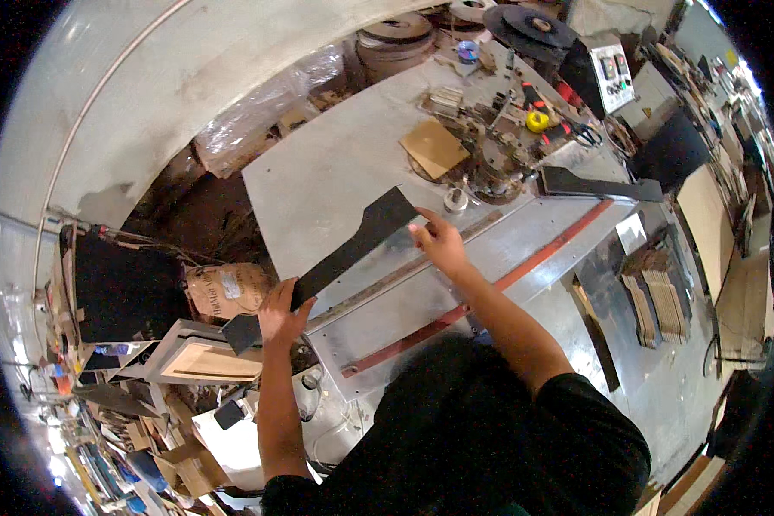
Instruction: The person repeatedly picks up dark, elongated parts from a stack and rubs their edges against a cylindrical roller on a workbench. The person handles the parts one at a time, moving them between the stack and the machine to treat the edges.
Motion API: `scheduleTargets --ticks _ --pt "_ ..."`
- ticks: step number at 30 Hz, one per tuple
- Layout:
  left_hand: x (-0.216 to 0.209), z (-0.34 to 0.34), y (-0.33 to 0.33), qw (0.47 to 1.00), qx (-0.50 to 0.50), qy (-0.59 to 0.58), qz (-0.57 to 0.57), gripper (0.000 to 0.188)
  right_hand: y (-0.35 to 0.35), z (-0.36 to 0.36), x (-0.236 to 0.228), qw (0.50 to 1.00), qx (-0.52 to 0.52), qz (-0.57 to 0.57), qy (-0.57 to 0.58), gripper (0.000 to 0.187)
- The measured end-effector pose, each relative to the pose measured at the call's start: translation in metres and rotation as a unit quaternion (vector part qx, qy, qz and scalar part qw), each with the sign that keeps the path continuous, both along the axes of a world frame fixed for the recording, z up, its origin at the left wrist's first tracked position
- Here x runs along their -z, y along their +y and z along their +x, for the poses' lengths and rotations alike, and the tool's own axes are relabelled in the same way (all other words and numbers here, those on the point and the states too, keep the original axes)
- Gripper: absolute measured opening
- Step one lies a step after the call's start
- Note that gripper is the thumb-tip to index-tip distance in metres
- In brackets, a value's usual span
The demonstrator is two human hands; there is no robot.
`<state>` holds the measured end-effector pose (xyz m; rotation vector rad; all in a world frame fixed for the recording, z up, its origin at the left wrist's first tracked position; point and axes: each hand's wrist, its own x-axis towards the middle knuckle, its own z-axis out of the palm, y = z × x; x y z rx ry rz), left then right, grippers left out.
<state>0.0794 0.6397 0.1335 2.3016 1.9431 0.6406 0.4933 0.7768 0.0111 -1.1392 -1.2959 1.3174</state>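
Observation:
A long dark, flat shaped panel (pixel 344 258), wide at both ends and narrow in its middle, lies slantwise over the grey metal table (pixel 301 181). My left hand (pixel 284 314) is wrapped round it toward its lower left end, which sticks out past the table's edge. At the wide upper right end, my right hand (pixel 443 245) has its fingers curled, index fingertip and thumb at the panel's edge. A small white pot (pixel 456 200) stands just beyond that hand.
A red strip (pixel 490 288) runs along the table's near side. Beyond are a machine head (pixel 490 168) with a tan square plate (pixel 435 148), and a yellow tape roll (pixel 537 121). Another dark panel (pixel 598 185) rests at right, near a stack of cut panels (pixel 658 297). A paper sack (pixel 226 290) stands left.

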Motion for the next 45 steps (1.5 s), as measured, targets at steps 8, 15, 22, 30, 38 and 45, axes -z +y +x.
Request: scheduleTargets --ticks 8,15,22,30,38,45 --pt "-0.046 0.059 -0.041 0.977 -0.081 -0.198 -0.022 0.055 -0.040 0.024 -0.108 1.000 -0.018 -0.007 -0.016 0.041" --pt "-0.098 0.161 -0.025 0.887 -0.157 -0.365 -0.235 0.049 -0.006 0.172 -0.100 0.982 0.076 0.137 -0.104 0.033" --pt "-0.108 0.240 -0.010 0.823 -0.130 -0.498 -0.239 0.041 0.082 0.351 -0.186 0.953 0.187 0.112 -0.211 0.029" --pt "-0.164 0.399 0.043 0.785 -0.181 -0.566 -0.175 0.038 0.214 0.551 -0.190 0.888 0.255 0.090 -0.373 0.056" --pt "-0.203 0.472 0.071 0.816 -0.262 -0.481 -0.188 0.044 0.283 0.600 -0.183 0.874 0.240 0.054 -0.419 0.088" --pt "-0.189 0.472 0.080 0.850 -0.266 -0.432 -0.142 0.039 0.297 0.618 -0.201 0.902 0.177 0.028 -0.394 0.099"
